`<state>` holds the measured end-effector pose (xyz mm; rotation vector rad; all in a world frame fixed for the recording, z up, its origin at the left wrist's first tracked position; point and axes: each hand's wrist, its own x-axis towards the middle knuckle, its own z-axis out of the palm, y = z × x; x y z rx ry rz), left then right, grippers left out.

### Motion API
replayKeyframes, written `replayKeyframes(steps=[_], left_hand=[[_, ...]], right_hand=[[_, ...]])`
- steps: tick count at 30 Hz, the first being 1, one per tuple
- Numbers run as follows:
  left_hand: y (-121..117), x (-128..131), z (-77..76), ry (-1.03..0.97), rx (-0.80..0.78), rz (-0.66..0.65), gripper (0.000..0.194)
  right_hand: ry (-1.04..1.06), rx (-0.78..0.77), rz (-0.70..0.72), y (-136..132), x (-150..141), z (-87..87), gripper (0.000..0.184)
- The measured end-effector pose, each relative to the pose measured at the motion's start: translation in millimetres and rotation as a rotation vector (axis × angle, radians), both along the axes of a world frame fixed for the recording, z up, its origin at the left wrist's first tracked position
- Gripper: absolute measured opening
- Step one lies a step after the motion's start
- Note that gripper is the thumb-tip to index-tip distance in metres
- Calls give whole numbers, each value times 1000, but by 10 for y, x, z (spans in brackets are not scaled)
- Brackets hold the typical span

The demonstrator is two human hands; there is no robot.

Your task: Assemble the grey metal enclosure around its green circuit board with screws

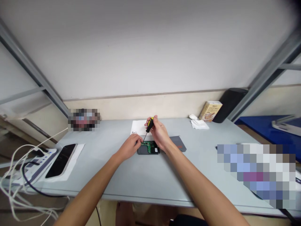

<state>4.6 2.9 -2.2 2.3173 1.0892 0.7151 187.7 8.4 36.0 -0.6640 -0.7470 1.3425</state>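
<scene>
My right hand [160, 133] is closed around the black and yellow handle of a screwdriver [150, 125]. Its thin shaft slants down to the upper left part of an opened grey device [143, 150], where a green circuit board [150, 146] shows. At the device's left edge, my left hand [130, 146] has its fingers bent and gripping near the screwdriver tip; the exact contact is hard to see. Partly behind my right wrist lies a flat grey cover [178, 142] with an orange mark. Several small dark screws [134, 132] lie on white paper [137, 125] behind the device.
On the left are a phone [61, 160] on white paper, a power strip [39, 166] and tangled white cables [11, 188]. Crumpled tissue [199, 124], a yellowish box [211, 110] and a black cylinder [230, 105] stand at the back right. Blurred-out items occupy the right front and back left.
</scene>
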Motion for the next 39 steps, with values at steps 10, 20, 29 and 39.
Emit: replayKeyframes(steps=[10,20,29,39], left_hand=[[-17,11,-1,2,-11,28,21],[1,8,-10,-6,-7,6,22],[8,2,-14,5,-3,-8,23],[2,2,-9,0,0,3,23]], right_hand=[[88,72,41,-4,1,38,53],[-134,151,38,-5,84,19,44],[19,112,32,-54,4,83,41],[-57,116,75,-14,110,65,37]])
